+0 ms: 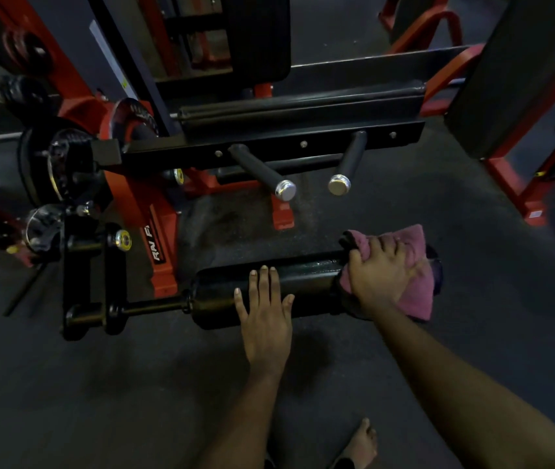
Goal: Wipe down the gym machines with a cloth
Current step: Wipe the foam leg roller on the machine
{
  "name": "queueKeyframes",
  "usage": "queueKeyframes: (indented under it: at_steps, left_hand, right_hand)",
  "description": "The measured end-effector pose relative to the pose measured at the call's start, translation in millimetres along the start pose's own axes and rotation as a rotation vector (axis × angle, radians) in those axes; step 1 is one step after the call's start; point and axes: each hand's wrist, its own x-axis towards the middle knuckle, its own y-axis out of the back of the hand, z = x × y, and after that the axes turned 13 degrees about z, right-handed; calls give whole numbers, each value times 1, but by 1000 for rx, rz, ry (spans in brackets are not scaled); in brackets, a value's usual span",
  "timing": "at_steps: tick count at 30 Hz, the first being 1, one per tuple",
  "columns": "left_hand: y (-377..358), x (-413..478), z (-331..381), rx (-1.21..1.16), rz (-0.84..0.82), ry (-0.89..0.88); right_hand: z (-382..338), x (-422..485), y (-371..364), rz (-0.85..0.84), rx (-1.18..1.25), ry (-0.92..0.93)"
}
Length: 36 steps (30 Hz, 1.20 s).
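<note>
Dark rubber floor (134, 384) fills most of the view, dim light. Red & blk gym machine (164, 238) sits upper left to ctr, w/ weight plates (39, 164) stacked on its left side. Two blk pegs w/ chrome end caps stick out toward the camera from a blk crossbar: left peg (259, 170), right peg (347, 164). They are near each other, not touching. A second machine (506, 79) w/ a blk pad on a red frame stands at far right, well apart.

Low in ctr, a blk roller pad (309, 282) lies horizontal just above the floor, carried on a steel rod (154, 306) that runs left into a blk bracket (80, 275).

Left hand (266, 319) rests flat on the roller pad's near side, approx mid-length, fingers straight & spread, palm down, gripping nothing.

Right hand (377, 275) clasps a pink cloth (418, 292) against the roller pad's right end, fingers curled over the top, thumb side toward the left hand. Cloth is bunched & wraps that end: some sticks up behind the knuckles, more hangs past the end to the right. Pad surface just left of the cloth has a glossy streak. Hands are near each other, bare pad btwn them.

Bare foot (360, 445) on the floor at btm edge, btwn the forearms.
</note>
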Motion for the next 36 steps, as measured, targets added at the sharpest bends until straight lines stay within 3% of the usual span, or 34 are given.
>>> queueKeyframes:
  at_steps: [5,10,14,15,18,23,27,31,34,35,36]
  left_hand:
    - [5,-4,-6,-43,2,-24]
    - [12,0,-22,-194,-13,-32]
    - [18,5,-33,-406,21,10]
    - [20,6,-36,-438,43,21]
    - [26,11,-51,-394,133,113]
    - [23,20,-79,-146,133,238]
    - [20,13,-86,-153,100,254]
    - [21,16,-92,-182,108,245]
    - [23,21,-86,-193,178,286]
    - [24,25,-77,-193,213,319]
    - [27,29,-64,-192,249,342]
  right_hand:
    - [14,-3,2,-109,2,406]
    - [-29,-29,-5,-13,2,81]
    - [-15,-18,0,-104,24,391]
    - [-9,-11,2,-93,30,386]
    - [-33,-28,-3,-40,39,138]
    - [-38,-32,-7,-105,71,375]
    - [-60,-47,-9,-44,59,90]
    - [-106,-76,-13,-134,82,216]
    - [-89,-52,-4,-261,309,230]
    - [-80,-43,-1,-250,461,213]
    - [-67,-34,2,-128,573,174]
